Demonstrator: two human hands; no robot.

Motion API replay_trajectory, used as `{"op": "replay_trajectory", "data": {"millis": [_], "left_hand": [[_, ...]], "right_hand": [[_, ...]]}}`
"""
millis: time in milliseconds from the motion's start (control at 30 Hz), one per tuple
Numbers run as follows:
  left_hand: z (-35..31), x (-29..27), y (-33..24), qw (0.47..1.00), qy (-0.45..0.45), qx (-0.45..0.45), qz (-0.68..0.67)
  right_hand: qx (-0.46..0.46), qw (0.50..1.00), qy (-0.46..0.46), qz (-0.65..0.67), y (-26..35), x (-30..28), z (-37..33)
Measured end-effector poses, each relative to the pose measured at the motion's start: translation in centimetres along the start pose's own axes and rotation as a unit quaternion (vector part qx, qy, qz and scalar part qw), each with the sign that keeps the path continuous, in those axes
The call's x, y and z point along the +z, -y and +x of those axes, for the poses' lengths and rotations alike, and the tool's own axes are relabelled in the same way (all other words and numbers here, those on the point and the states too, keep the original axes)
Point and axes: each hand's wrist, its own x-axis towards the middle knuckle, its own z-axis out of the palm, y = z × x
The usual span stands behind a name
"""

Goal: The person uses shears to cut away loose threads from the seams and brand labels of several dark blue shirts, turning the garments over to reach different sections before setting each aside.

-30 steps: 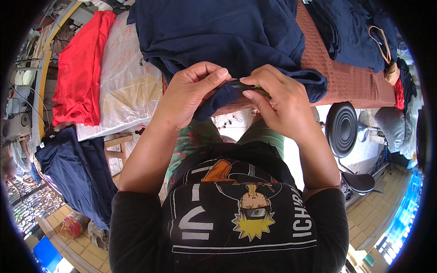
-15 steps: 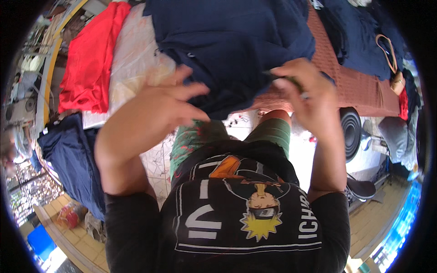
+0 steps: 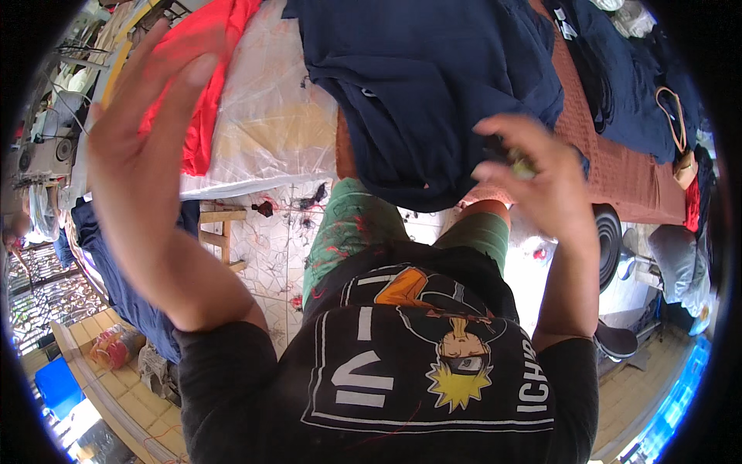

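A dark navy garment (image 3: 433, 100) lies on the table in front of me, its near end hanging over the edge above my knees. My left hand (image 3: 154, 100) is raised at the far left above a red cloth (image 3: 220, 85), apart from the navy garment. Its fingers are stretched out and hold nothing, slightly blurred. My right hand (image 3: 541, 162) hovers at the garment's right side, fingers curled round small thread snips (image 3: 522, 164), dark and yellow-green. The palm and fingers hide most of the snips.
Clear plastic sheeting (image 3: 263, 131) covers the table's left part, a brown cloth (image 3: 634, 174) its right. More navy garments (image 3: 626, 85) are piled at the far right. A wooden stool (image 3: 224, 224) and a round black ribbed object (image 3: 608, 241) stand below, with thread scraps on the tiled floor (image 3: 267, 271).
My left hand has moved away from the navy garment, far to the left over the red cloth. My right hand still holds the snips, slightly lower and further right. The whole view has shifted a little.
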Motion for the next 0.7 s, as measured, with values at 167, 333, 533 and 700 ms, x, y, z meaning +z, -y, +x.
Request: {"op": "replay_trajectory", "data": {"millis": [167, 333, 533, 700], "left_hand": [[0.2, 12.5, 6.1, 0.994, 0.055, -0.002, 0.089], [-0.7, 21.5, 6.7, 0.978, 0.143, -0.102, 0.109], [6.0, 15.8, 8.1, 0.928, 0.114, -0.117, -0.335], [23.4, 12.5, 11.9, 0.981, 0.137, 0.042, 0.132]], "right_hand": [[0.022, 0.976, 0.211, -0.055, -2.1, 6.3, -1.4], [0.048, 0.96, 0.275, -0.017, -1.5, 2.6, -0.2], [-0.108, 0.966, 0.17, 0.163, 0.9, -13.3, -0.4], [0.186, 0.862, 0.01, -0.471, -3.3, -19.2, 9.1]]}}
